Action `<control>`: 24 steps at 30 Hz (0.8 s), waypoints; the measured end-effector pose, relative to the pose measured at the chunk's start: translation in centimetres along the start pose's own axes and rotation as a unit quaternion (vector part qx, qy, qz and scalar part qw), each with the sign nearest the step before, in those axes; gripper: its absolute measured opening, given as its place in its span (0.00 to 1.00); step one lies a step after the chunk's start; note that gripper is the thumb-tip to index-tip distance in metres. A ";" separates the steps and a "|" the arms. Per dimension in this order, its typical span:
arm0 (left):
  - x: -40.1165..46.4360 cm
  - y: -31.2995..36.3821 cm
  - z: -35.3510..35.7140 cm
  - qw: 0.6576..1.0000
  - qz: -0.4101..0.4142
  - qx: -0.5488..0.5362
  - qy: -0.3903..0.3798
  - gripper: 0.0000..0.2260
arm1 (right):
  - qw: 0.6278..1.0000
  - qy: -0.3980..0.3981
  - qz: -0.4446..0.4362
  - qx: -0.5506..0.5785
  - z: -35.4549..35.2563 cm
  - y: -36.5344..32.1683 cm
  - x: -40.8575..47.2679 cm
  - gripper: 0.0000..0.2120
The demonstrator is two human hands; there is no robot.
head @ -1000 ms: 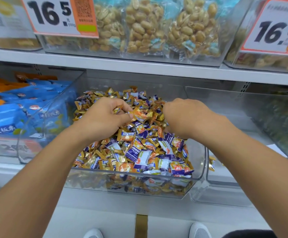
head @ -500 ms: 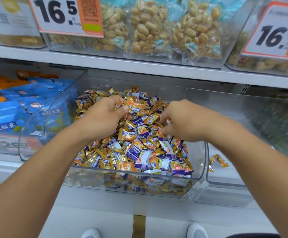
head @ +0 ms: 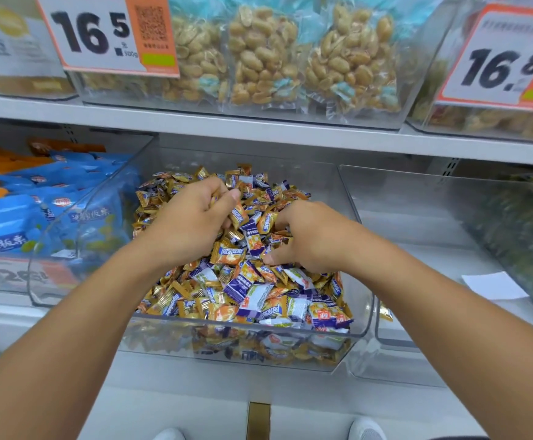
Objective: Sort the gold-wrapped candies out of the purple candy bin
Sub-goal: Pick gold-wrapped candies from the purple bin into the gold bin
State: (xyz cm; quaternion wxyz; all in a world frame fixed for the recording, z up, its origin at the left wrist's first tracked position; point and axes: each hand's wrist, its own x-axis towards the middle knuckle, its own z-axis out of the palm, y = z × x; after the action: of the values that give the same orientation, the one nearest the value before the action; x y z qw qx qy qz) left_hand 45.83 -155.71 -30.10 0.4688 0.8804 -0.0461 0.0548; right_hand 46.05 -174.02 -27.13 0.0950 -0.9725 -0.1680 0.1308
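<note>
Both hands have shifted since the earlier pictures: the left hand (head: 192, 223) has closed further over a small clutch of gold-wrapped candies (head: 217, 198) near the far middle of the pile, and the right hand (head: 309, 236) has dropped lower and nearer, its fingers now curled down into the heap. A loose gold candy seen half a second ago in the clear bin to the right is now mostly hidden behind the right forearm.

Whether the right hand pinches a sweet cannot be told, as its fingertips are buried.

All the candies lie heaped in the clear plastic bin (head: 358, 338) on the lower shelf, gold and purple-wrapped candies (head: 243, 282) thoroughly mixed. They look light, small and slick in crinkly foil, likely to slide and spill when stirred. Pinching one by its body or a twisted wrapper end seems the surest hold. To the left sits a bin of blue snack packets (head: 20, 214); bagged peanuts (head: 258, 58) fill the shelf above.
</note>
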 end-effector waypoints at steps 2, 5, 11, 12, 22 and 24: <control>0.0 0.1 0.0 1.000 0.005 -0.005 0.003 0.13 | 0.999 0.033 -0.007 0.011 0.3 0.0 0.1 0.22; -0.2 0.4 -0.1 1.000 0.022 0.001 0.014 0.12 | 0.994 0.090 -0.034 0.050 -0.1 0.4 -0.4 0.12; -0.8 0.4 -0.7 0.999 0.014 -0.045 0.005 0.12 | 0.962 0.117 -0.070 0.237 -2.4 2.1 -2.5 0.03; -1.0 0.7 -0.6 0.998 0.012 -0.067 0.006 0.12 | 0.952 0.119 -0.073 0.273 -2.9 2.7 -3.1 0.02; 0.3 8.6 7.4 0.984 0.158 -0.069 -0.051 0.12 | 0.799 0.025 0.196 0.568 -1.5 13.4 -6.3 0.09; 0.6 10.1 9.3 0.975 0.214 0.010 -0.056 0.11 | 0.762 0.044 0.206 0.612 -1.4 15.1 -7.1 0.08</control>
State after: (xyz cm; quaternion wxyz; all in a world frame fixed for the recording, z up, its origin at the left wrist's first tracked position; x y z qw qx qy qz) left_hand 45.60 -169.03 -26.89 0.4344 0.8561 -0.2593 0.1053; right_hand 44.58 -190.72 -27.73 0.6477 -0.7238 0.1569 0.1791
